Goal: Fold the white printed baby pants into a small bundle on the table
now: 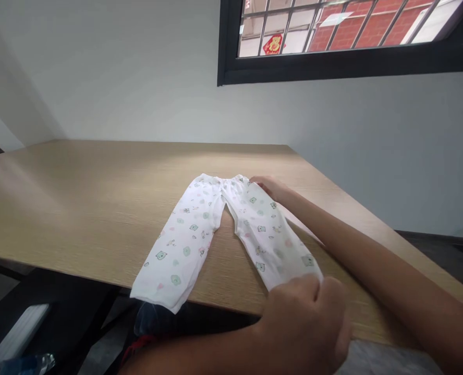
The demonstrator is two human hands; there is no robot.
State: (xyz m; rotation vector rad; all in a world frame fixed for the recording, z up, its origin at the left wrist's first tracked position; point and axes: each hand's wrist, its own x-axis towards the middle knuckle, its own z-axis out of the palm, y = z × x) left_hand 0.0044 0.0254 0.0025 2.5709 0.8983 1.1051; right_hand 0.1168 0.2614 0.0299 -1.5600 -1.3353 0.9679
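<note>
White children's pants [188,234] with a print of small green and pink animals lie on the wooden table, legs spread apart. The waistband points away from me, and the left leg's hem hangs over the near table edge. My left hand [305,317] reaches across to the right and is closed on the hem of the right leg, its fingertips hidden behind the fist. Farther off, my right hand [269,187] grips the right side of the pants near the waistband, with the fingers partly hidden by the fabric.
The light wooden table [78,208] meets a pale wall [137,73] at the back. A dark-framed barred window [333,65] is above. At lower left, a dark chair seat [67,297] holds a white object [20,330] and a clear plastic bottle [24,364].
</note>
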